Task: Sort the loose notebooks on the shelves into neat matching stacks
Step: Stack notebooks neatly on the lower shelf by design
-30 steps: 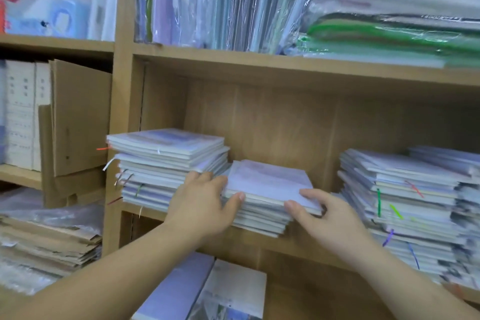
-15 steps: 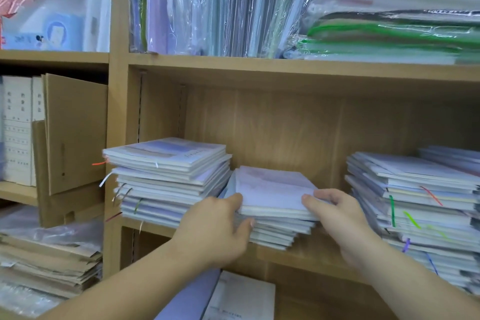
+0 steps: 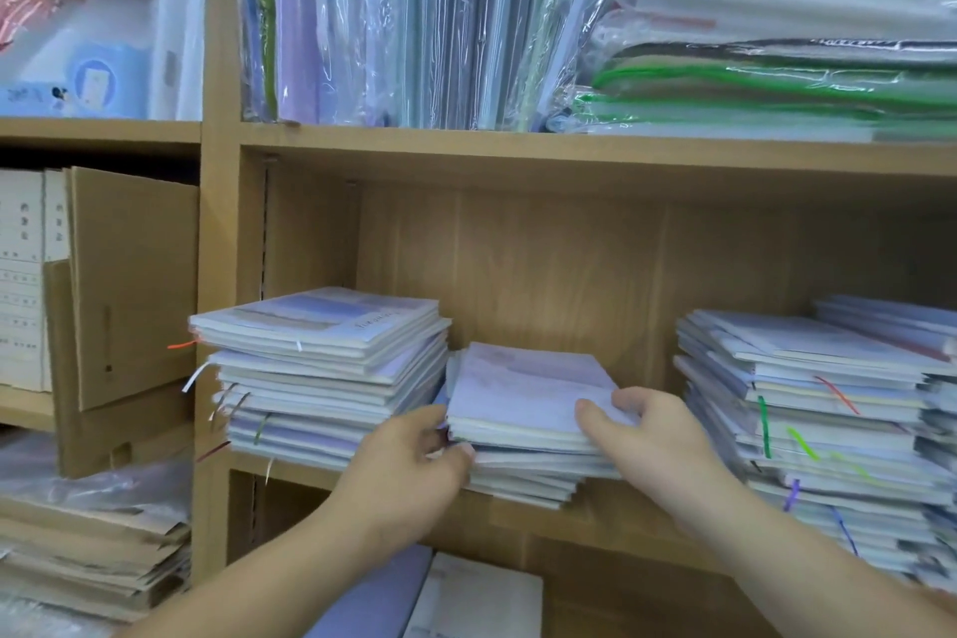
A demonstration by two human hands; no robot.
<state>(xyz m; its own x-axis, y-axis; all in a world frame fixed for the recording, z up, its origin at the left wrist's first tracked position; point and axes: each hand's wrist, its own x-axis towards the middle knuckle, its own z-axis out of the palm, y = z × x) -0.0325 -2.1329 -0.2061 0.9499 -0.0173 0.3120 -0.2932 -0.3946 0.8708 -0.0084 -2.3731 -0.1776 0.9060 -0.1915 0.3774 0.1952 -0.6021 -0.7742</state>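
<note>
Head view: wooden shelf [image 3: 518, 526] w/ three notebook piles. Left hand [image 3: 409, 477] & right hand [image 3: 657, 440], apart, each pinch an opposite side of the short middle stack [image 3: 523, 404], between taller left stack [image 3: 321, 368] & right stack [image 3: 818, 404].

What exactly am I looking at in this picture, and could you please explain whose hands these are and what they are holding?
There is no machine here: a person wears a camera on the head, so the picture looks forward and down at their own two bare hands. In front is a wooden shelf bearing three piles of pale lilac notebooks: a left stack, a middle stack and a right stack with coloured ribbon markers. The left hand grips the middle stack's upper notebooks at their left edge, and the right hand pinches their right edge, thumb on top. Plastic-wrapped packs fill the shelf above; a cardboard box stands to the left.
</note>
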